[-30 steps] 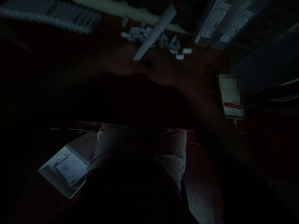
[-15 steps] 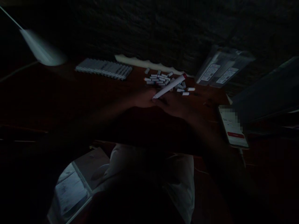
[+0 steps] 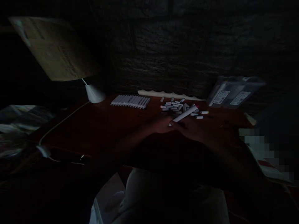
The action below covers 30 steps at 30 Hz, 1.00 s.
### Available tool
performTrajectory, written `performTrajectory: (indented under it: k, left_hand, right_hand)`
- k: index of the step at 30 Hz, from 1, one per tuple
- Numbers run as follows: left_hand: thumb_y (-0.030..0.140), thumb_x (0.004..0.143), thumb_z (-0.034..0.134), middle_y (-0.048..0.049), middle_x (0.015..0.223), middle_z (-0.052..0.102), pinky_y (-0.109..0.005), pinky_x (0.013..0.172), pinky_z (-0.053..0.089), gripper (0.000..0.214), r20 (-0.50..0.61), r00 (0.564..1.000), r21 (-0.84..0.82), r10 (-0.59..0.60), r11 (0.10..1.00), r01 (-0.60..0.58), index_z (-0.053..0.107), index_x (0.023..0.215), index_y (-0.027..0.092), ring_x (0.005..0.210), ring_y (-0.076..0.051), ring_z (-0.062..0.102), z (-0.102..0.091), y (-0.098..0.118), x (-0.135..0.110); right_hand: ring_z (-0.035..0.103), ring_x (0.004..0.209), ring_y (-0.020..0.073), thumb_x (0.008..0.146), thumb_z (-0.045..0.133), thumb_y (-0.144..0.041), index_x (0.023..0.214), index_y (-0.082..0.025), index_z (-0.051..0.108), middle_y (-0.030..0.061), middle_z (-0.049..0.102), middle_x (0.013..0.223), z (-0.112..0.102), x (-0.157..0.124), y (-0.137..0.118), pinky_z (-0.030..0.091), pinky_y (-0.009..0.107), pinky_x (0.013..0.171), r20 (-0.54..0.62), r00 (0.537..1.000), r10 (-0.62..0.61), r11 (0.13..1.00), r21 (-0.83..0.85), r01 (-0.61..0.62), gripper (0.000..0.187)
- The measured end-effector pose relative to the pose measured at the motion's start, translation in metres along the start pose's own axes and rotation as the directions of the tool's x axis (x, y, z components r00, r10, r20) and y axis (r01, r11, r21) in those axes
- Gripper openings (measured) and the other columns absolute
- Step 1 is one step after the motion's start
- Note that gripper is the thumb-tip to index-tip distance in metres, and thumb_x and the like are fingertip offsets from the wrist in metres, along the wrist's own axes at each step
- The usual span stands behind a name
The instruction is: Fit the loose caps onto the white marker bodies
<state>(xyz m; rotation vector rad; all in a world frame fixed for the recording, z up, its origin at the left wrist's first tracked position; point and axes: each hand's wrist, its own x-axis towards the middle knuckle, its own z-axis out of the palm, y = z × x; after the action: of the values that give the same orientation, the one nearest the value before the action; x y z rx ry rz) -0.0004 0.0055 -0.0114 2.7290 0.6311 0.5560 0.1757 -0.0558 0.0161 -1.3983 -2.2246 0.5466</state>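
In very dim light, a white marker (image 3: 185,114) with a red far end slants up to the right between my two hands. My right hand (image 3: 192,129) is closed on it, the thumb near its lower end. My left hand (image 3: 162,124) meets that lower end from the other side, its fingers closed and partly hidden in shadow. Just beyond the hands lies a loose pile of short white marker caps (image 3: 173,105) with coloured ends. Left of the pile, a row of white markers (image 3: 130,101) lies side by side on the wooden table (image 3: 93,124).
A lamp (image 3: 95,93) with a wide shade stands at the back left, its cord running over the table. Two clear plastic cases (image 3: 230,93) stand at the back right. A phone (image 3: 268,161), partly pixelated, is at the right edge. A dark textured wall (image 3: 151,62) rises behind.
My view has tilted up and turned left, bringing in the lampshade and more wall. Both hands stay together on the marker, with little change in their hold.
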Motion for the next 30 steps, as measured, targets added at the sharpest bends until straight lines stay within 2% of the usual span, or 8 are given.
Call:
performTrajectory:
  k: [4, 11, 17, 22, 26, 30]
  left_hand:
    - [0.036, 0.092, 0.055, -0.0130, 0.109, 0.066, -0.038, 0.088, 0.052, 0.031, -0.028, 1.000, 0.051, -0.006, 0.999, 0.007, 0.064, 0.112, 0.014, 0.101, -0.024, 0.063, -0.001, 0.001, -0.001]
    - [0.036, 0.093, 0.053, -0.0099, 0.104, 0.068, -0.036, 0.086, 0.052, 0.025, 0.011, 1.000, 0.080, -0.011, 0.997, 0.010, 0.067, 0.098, 0.017, 0.099, -0.023, 0.064, -0.004, 0.004, 0.000]
    - [0.037, 0.092, 0.055, -0.0094, 0.100, 0.068, -0.036, 0.085, 0.051, 0.023, 0.004, 1.000, 0.085, -0.023, 0.996, 0.023, 0.066, 0.096, 0.016, 0.095, -0.023, 0.063, -0.006, 0.008, -0.001]
    - [0.037, 0.092, 0.055, -0.0091, 0.098, 0.068, -0.036, 0.084, 0.051, 0.024, 0.003, 1.000, 0.067, -0.030, 0.997, 0.030, 0.066, 0.096, 0.016, 0.095, -0.023, 0.064, -0.006, 0.009, -0.001]
    - [0.036, 0.094, 0.051, -0.0096, 0.097, 0.068, -0.037, 0.085, 0.051, 0.026, 0.000, 1.000, 0.040, -0.029, 0.999, 0.029, 0.067, 0.096, 0.015, 0.094, -0.022, 0.064, -0.004, 0.006, 0.001]
    - [0.035, 0.096, 0.047, -0.0094, 0.101, 0.069, -0.036, 0.086, 0.050, 0.028, 0.000, 1.000, 0.018, -0.021, 1.000, 0.021, 0.066, 0.103, 0.016, 0.096, -0.021, 0.064, -0.004, 0.004, 0.002]
  right_hand:
    - [0.069, 0.088, 0.0246, 0.094, 0.044, -0.052, 0.083, -0.021, 0.074, 0.0083, 0.075, 0.088, -0.003, 0.002, -0.003, 0.050, 0.035, 0.075, -0.118, 0.978, 0.169, 0.978, 0.145, -0.151, 0.045]
    - [0.068, 0.078, 0.0233, 0.093, 0.041, -0.057, 0.071, -0.020, 0.071, 0.0069, 0.072, 0.075, 0.003, 0.006, -0.005, 0.050, 0.035, 0.074, -0.168, 0.945, 0.279, 0.922, 0.322, -0.215, 0.052]
    - [0.068, 0.082, 0.0227, 0.091, 0.047, -0.049, 0.075, -0.020, 0.070, 0.0055, 0.073, 0.080, 0.007, 0.008, 0.003, 0.051, 0.034, 0.075, -0.191, 0.949, 0.253, 0.916, 0.362, -0.172, 0.040]
    - [0.068, 0.081, 0.0214, 0.090, 0.047, -0.043, 0.078, -0.019, 0.071, 0.0052, 0.074, 0.081, 0.008, 0.009, 0.008, 0.051, 0.033, 0.075, -0.203, 0.954, 0.219, 0.938, 0.312, -0.149, 0.036]
    - [0.068, 0.084, 0.0213, 0.090, 0.049, -0.048, 0.083, -0.020, 0.071, 0.0053, 0.074, 0.085, 0.006, 0.009, 0.008, 0.052, 0.034, 0.077, -0.235, 0.950, 0.208, 0.936, 0.329, -0.123, 0.036]
    - [0.068, 0.089, 0.0222, 0.089, 0.048, -0.058, 0.079, -0.021, 0.070, 0.0056, 0.074, 0.087, 0.002, 0.009, 0.007, 0.052, 0.036, 0.081, -0.254, 0.935, 0.245, 0.916, 0.377, -0.138, 0.044]
